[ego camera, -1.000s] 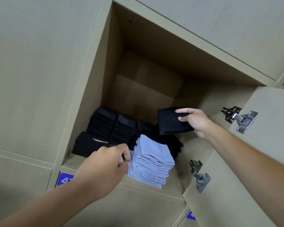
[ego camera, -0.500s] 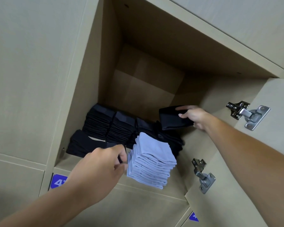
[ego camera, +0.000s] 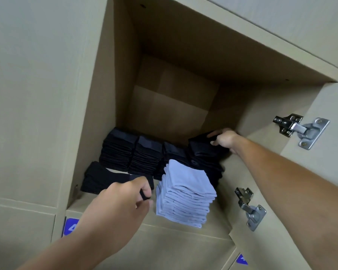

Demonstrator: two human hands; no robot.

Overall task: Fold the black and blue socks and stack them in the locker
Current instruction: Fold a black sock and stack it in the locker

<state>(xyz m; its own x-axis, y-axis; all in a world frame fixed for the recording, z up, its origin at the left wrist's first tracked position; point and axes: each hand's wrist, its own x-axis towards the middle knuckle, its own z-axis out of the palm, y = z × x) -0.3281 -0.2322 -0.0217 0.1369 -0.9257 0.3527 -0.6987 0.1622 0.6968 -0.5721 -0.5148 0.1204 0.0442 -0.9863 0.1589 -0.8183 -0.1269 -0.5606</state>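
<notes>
A beige wooden locker point(ego camera: 113, 78) stands open, its door point(ego camera: 320, 191) hinged right. Inside, the right hand point(ego camera: 223, 141) grips a folded black sock point(ego camera: 201, 145) atop the rear right stack; the left hand point(ego camera: 125, 199) pinches an unfolded black sock point(ego camera: 103, 177) beside the blue sock stack point(ego camera: 183, 193).

Inside the locker point(ego camera: 109, 106), four sock stacks point(ego camera: 133, 152) stand in a row along the back. In front of them, a loose pile point(ego camera: 101, 178) lies at left, another stack point(ego camera: 185, 193) at right. Two hinges point(ego camera: 300, 129) sit on the door to the right.
</notes>
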